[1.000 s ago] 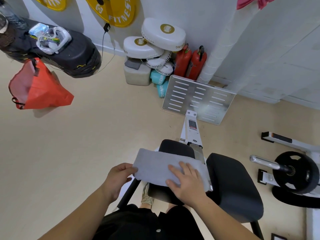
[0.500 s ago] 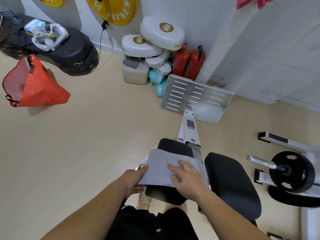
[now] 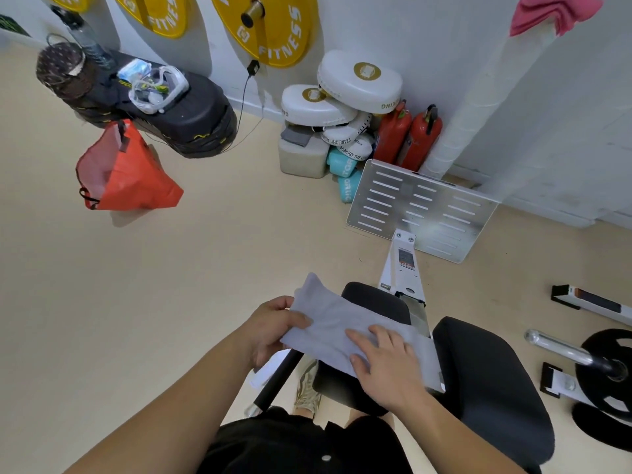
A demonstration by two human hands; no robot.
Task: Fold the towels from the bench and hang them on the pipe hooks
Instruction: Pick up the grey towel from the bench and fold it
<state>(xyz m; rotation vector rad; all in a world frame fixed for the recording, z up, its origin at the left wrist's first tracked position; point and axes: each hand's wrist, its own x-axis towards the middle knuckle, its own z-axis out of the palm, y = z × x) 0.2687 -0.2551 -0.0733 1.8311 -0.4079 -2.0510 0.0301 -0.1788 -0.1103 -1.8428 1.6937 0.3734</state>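
While the right end lies pinned, the left end of the grey towel (image 3: 345, 328) has come up off the table (image 3: 376, 299) since a moment ago, its far corner now raised in a loose peak; judged from this, a fold toward the right is under way and hanging is still to come. Item, far left: orange bag (image 3: 126, 172), thin crinkled fabric, slumped on the smooth beige floor (image 3: 171, 285). Item: left hand (image 3: 273, 330), grip closed on the towel's left edge, thumb on top, fingers beneath. Item: grey towel, soft matte cloth, long rectangle, lying across the table's small black padded pad, left end held clear of it. Item: right hand (image 3: 386, 364), flat and spread, palm pressing the towel onto the pad, clasping nothing. Item: larger black pad (image 3: 485, 381), rounded, dull vinyl look. Item, upper right: white ribbed pipe (image 3: 478, 104), cylindrical, leaning up the wall, with a pink towel (image 3: 550, 12) draped at its top; the hooks themselves cannot be made out.
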